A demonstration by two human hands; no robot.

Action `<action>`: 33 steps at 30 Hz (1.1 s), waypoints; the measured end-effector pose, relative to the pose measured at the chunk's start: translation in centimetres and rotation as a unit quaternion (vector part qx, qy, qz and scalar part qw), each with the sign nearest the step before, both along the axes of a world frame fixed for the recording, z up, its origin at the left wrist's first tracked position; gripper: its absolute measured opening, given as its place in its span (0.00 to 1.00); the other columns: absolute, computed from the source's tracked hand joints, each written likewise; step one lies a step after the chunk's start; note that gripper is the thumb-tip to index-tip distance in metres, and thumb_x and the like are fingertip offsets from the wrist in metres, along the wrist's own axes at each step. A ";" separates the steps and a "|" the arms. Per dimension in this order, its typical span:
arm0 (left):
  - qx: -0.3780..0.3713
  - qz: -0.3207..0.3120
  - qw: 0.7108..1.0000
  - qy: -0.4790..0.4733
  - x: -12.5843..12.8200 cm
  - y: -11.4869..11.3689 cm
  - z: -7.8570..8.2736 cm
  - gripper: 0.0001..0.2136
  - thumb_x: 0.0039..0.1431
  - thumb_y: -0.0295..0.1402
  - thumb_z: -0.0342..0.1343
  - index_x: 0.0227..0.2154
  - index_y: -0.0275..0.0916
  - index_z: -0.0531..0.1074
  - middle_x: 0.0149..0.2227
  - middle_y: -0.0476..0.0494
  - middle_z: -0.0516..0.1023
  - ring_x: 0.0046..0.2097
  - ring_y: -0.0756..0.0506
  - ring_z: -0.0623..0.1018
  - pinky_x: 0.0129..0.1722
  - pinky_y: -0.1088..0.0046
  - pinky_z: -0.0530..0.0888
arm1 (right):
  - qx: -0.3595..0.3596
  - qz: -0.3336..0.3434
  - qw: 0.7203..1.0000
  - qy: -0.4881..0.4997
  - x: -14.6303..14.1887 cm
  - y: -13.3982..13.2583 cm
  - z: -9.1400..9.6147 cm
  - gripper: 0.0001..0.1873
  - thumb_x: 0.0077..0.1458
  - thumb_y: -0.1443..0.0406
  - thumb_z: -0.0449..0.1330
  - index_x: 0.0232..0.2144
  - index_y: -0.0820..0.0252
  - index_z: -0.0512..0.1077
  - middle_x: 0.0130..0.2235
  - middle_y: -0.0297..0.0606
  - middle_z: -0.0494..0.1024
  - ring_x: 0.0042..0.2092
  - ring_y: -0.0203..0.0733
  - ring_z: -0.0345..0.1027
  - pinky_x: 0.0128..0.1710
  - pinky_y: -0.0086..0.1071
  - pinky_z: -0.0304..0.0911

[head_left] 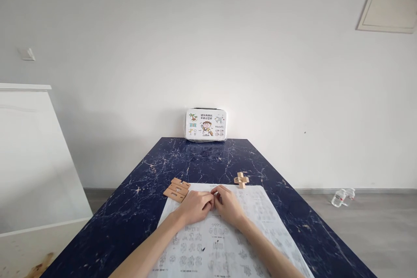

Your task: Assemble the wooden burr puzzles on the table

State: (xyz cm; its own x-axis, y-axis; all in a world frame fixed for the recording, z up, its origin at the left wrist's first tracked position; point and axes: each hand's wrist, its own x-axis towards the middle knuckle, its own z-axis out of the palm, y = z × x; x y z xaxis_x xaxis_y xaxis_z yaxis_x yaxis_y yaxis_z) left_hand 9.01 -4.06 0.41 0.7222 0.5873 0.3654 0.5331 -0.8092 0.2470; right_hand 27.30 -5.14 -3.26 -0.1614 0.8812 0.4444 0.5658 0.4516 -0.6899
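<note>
My left hand [196,206] and my right hand [226,204] meet over the upper part of a printed paper sheet [224,243]. The fingers of both are curled, and their tips come together; whatever lies between them, if anything, is hidden. Just beyond my left hand lie flat wooden pieces [177,190] with slots and small dark marks, partly on the sheet's corner. A cross-shaped wooden block puzzle [241,180] stands at the sheet's far edge, ahead of my right hand and apart from it. Rows of line drawings cover the paper.
The sheet rests on a dark blue marbled table [205,160]. At its far end a white case with cartoon prints [206,125] leans by the wall. White furniture [32,152] stands left; clear plastic bottles [339,197] are on the floor at right.
</note>
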 end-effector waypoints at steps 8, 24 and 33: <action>-0.002 0.008 1.000 0.001 -0.2 0.1 -0.4 0.08 0.58 0.21 0.50 0.28 0.39 0.71 0.32 0.51 0.80 0.32 0.48 0.76 0.33 0.73 0.65 | 0.003 0.004 1.000 0.006 -0.1 0.2 -0.2 0.12 0.54 0.73 0.54 0.35 0.57 0.75 0.37 0.37 0.78 0.33 0.40 0.70 0.34 0.31 0.61; 0.000 0.007 1.000 -0.002 -0.3 0.1 -0.4 0.09 0.59 0.22 0.50 0.29 0.40 0.72 0.32 0.50 0.81 0.32 0.48 0.76 0.33 0.73 0.65 | 0.009 0.004 1.000 0.026 -0.2 0.3 -0.4 0.11 0.56 0.70 0.53 0.35 0.57 0.76 0.35 0.38 0.79 0.33 0.42 0.71 0.34 0.32 0.62; -0.012 0.012 1.000 0.000 -0.4 -0.2 0.1 0.09 0.56 0.21 0.50 0.29 0.40 0.72 0.33 0.52 0.81 0.31 0.49 0.76 0.32 0.74 0.65 | -0.048 -0.030 0.981 0.183 0.0 0.9 0.0 0.12 0.61 0.57 0.54 0.36 0.58 0.72 0.35 0.41 0.81 0.32 0.45 0.73 0.35 0.35 0.66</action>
